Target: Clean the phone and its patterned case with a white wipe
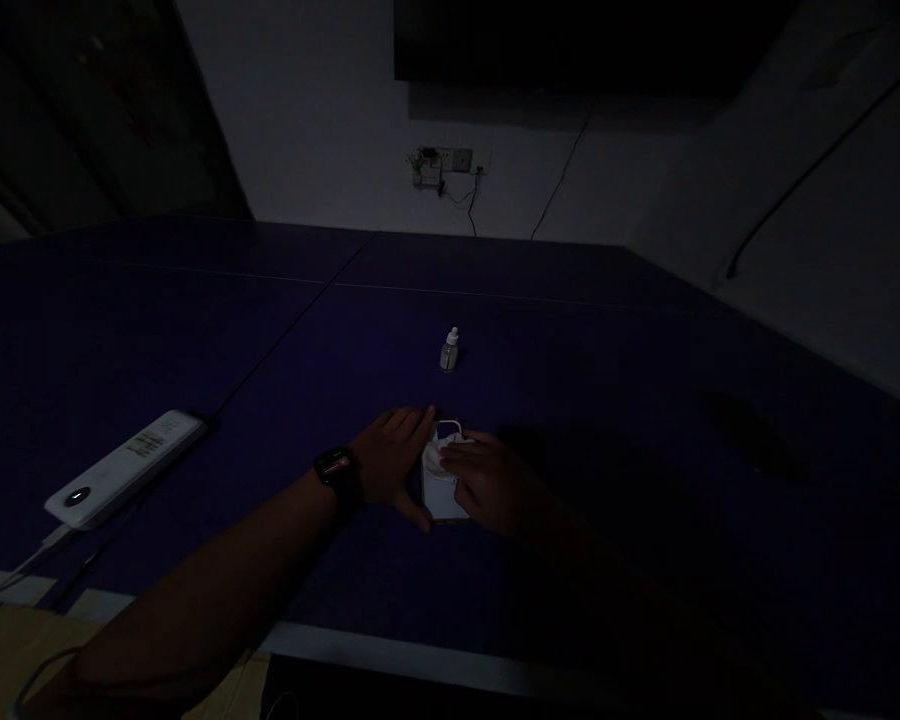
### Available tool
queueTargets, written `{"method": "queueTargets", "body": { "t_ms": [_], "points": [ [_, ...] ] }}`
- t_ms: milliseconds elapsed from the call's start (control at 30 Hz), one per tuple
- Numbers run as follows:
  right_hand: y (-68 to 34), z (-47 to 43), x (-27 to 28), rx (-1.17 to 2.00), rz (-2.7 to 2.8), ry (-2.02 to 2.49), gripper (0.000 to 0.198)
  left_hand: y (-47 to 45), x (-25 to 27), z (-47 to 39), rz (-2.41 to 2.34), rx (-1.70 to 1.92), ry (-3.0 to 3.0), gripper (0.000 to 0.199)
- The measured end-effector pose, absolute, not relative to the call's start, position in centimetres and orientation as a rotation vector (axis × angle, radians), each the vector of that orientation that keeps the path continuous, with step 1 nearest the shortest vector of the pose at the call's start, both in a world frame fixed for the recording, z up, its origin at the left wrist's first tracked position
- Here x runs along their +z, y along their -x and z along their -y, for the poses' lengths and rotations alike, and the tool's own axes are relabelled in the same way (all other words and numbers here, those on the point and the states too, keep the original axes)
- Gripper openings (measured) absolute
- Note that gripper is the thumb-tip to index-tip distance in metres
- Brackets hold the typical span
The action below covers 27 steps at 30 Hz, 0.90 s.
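Note:
A pale phone case [442,500] with a dark cut-out at its top end lies flat on the dark blue table. Whether a phone is inside I cannot tell. My left hand [390,455], a black watch on its wrist, holds the case along its left side, index finger at the top corner and thumb at the bottom one. With bent fingers, my right hand [491,485] presses a crumpled white wipe [436,458] onto the upper part of the case. Beyond both hands stands a small clear bottle [448,355] with a white dropper-like top.
To the left lies a white elongated device [131,468] with a cable plugged into its near end. A dark flat object [754,435], hard to make out, rests on the right. The blue table [330,350] reaches back to a wall with sockets [454,160]. The light is very dim.

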State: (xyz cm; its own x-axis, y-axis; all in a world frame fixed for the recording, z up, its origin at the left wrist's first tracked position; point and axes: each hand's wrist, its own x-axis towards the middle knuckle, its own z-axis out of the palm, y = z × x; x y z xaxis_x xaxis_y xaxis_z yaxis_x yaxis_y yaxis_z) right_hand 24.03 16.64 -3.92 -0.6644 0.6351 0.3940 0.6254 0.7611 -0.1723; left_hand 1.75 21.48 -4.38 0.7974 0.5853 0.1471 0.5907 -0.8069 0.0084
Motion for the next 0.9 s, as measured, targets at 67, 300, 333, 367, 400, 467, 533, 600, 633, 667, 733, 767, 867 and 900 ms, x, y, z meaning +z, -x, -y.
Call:
{"method": "queueTargets", "body": {
  "t_ms": [67,300,333,367,400,467,533,600,633,667,733,767,867,900],
  "points": [
    [-24.4,-16.7,-4.1,0.019,2.476,0.961,0.034,-1.7,-4.2,-21.4,0.974,-0.222,2.934,0.144],
    [-24.1,-16.4,-3.7,0.025,2.609,0.932,0.043,-1.6,-4.3,-21.4,0.98,-0.212,2.94,0.142],
    [-23.8,-16.3,-3.6,0.029,2.624,0.937,0.044,-1.6,-4.3,-21.4,0.978,-0.21,2.943,0.141],
    [-23.6,-16.2,-3.5,0.029,2.634,0.94,0.044,-1.6,-4.3,-21.4,0.978,-0.207,2.947,0.141],
    [-23.4,-16.2,-3.4,0.025,2.641,0.942,0.044,-1.6,-4.3,-21.4,0.982,-0.202,2.951,0.141],
    [-23.5,-16.4,-3.3,0.024,2.666,0.924,0.042,-1.6,-4.4,-21.4,0.986,-0.189,2.958,0.143],
    [-23.9,-16.7,-3.4,0.038,2.696,0.894,0.038,-1.6,-4.4,-21.5,0.986,-0.184,2.961,0.144],
    [-24.1,-17.0,-3.7,0.042,2.683,0.915,0.034,-1.6,-4.4,-21.5,0.983,-0.187,2.965,0.145],
    [-24.2,-17.1,-3.8,0.034,2.661,0.948,0.033,-1.6,-4.4,-21.5,0.981,-0.189,2.968,0.145],
    [-24.1,-17.2,-4.0,0.024,2.638,0.982,0.034,-1.6,-4.3,-21.5,0.982,-0.189,2.969,0.146],
    [-23.8,-17.3,-4.1,0.013,2.623,0.993,0.038,-1.6,-4.3,-21.5,0.987,-0.183,2.975,0.147],
    [-23.6,-17.3,-4.1,0.021,2.635,0.965,0.04,-1.6,-4.2,-21.5,0.99,-0.18,2.977,0.147],
    [-23.5,-17.2,-3.9,0.085,2.674,0.869,0.041,-1.6,-4.2,-21.5,0.995,-0.19,2.979,0.147],
    [-23.5,-17.2,-3.8,0.1,2.667,0.871,0.041,-1.6,-4.3,-21.5,0.988,-0.197,2.979,0.145]
  ]
}}
